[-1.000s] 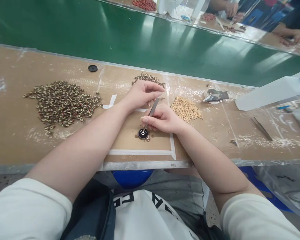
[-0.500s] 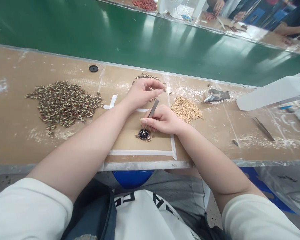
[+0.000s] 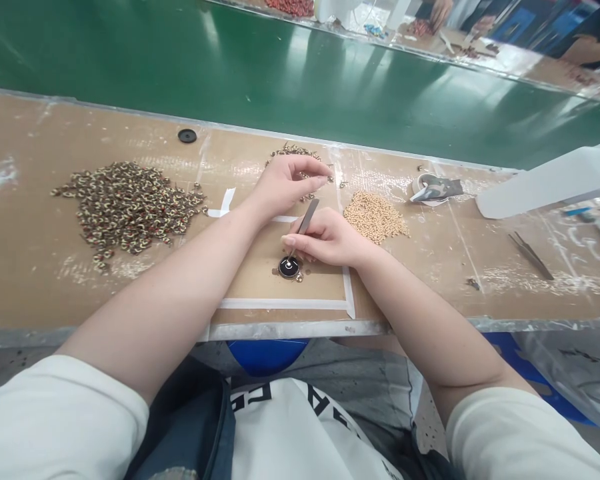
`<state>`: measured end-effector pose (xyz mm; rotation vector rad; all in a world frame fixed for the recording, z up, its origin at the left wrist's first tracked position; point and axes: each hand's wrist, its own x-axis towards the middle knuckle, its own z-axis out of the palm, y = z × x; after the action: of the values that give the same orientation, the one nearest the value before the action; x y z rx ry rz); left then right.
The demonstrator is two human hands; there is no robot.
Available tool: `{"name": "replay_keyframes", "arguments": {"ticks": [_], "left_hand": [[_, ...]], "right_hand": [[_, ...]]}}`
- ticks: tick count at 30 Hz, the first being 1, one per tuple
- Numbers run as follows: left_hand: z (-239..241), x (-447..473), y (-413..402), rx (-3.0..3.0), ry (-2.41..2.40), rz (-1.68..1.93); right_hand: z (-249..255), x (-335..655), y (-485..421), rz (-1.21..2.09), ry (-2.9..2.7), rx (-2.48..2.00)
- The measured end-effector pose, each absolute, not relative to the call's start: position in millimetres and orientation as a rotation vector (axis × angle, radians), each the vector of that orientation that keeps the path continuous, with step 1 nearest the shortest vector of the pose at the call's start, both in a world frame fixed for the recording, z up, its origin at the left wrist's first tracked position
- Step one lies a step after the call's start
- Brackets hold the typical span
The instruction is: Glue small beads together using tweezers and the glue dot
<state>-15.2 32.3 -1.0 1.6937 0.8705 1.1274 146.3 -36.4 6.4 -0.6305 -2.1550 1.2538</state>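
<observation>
Head view, looking down: one green conveyor belt (image 3: 280, 73) runs along the far edge of the table (image 3: 30, 280). One long white plastic piece (image 3: 545, 183) lies tilted at the table's right end.

I count three heaps on the table. The biggest, of brown-and-cream rings (image 3: 130, 207), is left of centre. A pale bead heap (image 3: 376, 217) lies right of centre, and a small dark heap (image 3: 293, 150) sits by the far edge. One white tape frame (image 3: 285, 303) marks a rectangle at the near edge.

My left hand (image 3: 283, 187) hovers over the small dark heap, thumb and forefinger drawn tip to tip. I cannot tell whether a piece sits between them. My right hand (image 3: 333, 237) rests inside the frame, fingers closed round one pair of tweezers (image 3: 307, 217). Their tips touch a black round piece (image 3: 289, 267) lying in the frame.

A small white dish (image 3: 423, 183) near the far right edge has a dark flat scrap lying across it. A second pair of tweezers (image 3: 530, 247) lies unheld near the right end. A second black disc (image 3: 187, 136) sits alone by the far edge.
</observation>
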Motion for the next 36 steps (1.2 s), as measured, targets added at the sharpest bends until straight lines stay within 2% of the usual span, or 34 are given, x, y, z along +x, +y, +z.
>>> {"name": "replay_keyframes", "arguments": {"ticks": [9,14,21,24,30,36], "left_hand": [[1.0,-15.0,31.1,1.715,0.898,1.107],[-4.1,-15.5,35.1,1.722,0.891,1.136],[2.5,-21.6,33.6,1.811,1.076,1.089],[7.4,-25.0,28.6,1.927,1.147,1.081],[20.5,-19.2,27.2,2.190,1.302,0.855],[34.5,19.6,62.4,2.338,1.426,0.560]], "right_hand": [[6.5,145.9,-36.6,1.286,-2.144,-0.618],[11.5,152.8,-33.5,1.365,-1.936,-0.648],[25.3,203.8,14.6,0.992,-1.315,-0.688],[27.1,224.4,35.6,0.933,-1.089,-0.662],[27.9,227.4,50.1,1.107,-0.739,-0.667],[28.7,220.9,52.4,1.289,-0.597,-0.486]]}}
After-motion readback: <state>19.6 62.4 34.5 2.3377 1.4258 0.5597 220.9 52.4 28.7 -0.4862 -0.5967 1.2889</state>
